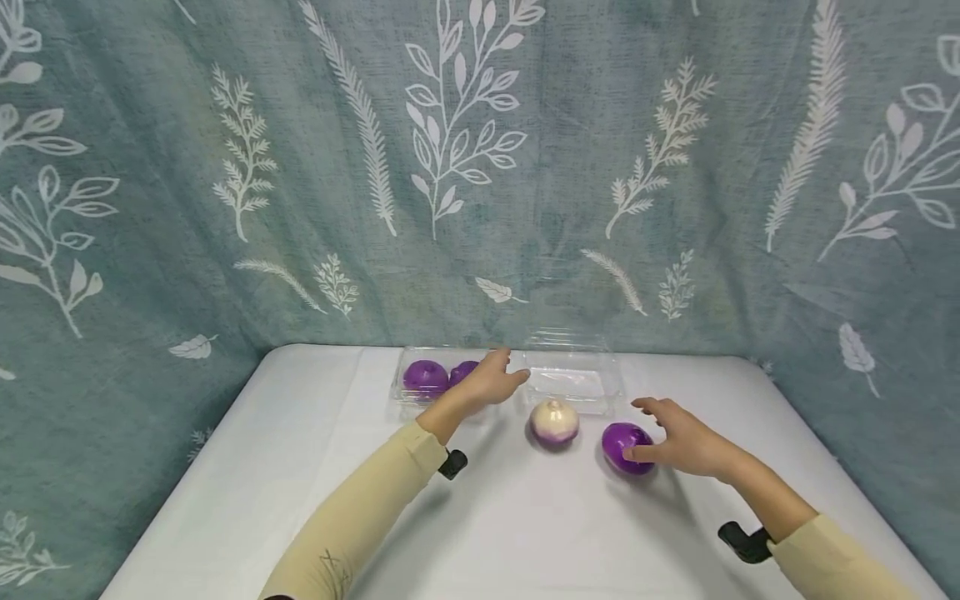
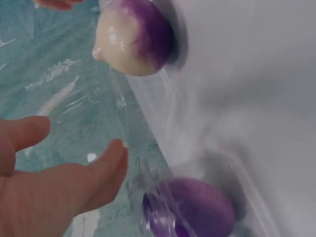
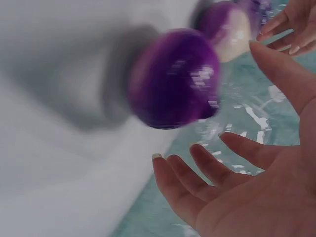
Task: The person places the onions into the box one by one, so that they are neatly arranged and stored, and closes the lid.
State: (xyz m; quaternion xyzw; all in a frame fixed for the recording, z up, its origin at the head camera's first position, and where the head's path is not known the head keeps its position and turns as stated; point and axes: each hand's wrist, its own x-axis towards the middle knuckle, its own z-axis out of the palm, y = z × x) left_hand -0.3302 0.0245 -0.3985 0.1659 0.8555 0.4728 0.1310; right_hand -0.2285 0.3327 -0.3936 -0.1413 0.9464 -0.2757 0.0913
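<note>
My left hand (image 1: 487, 383) reaches over the clear plastic container (image 1: 401, 408), fingers extended and nothing in its grasp. Two purple onions (image 1: 425, 377) sit in that container, one partly hidden behind the hand. A white-and-purple onion (image 1: 555, 422) rests on the table, right of my left hand. Beside a glossy purple onion (image 1: 618, 439) is my right hand (image 1: 690, 442), its thumb overlapping the onion in the head view. In the right wrist view, the fingers (image 3: 180, 182) are spread, with a gap between them and the purple onion.
A clear plastic section (image 1: 572, 383) with a raised transparent lid stands behind the white-and-purple onion. The white table (image 1: 315, 467) ends at the back against a green leaf-patterned cloth (image 1: 555, 208), which also hangs along both sides.
</note>
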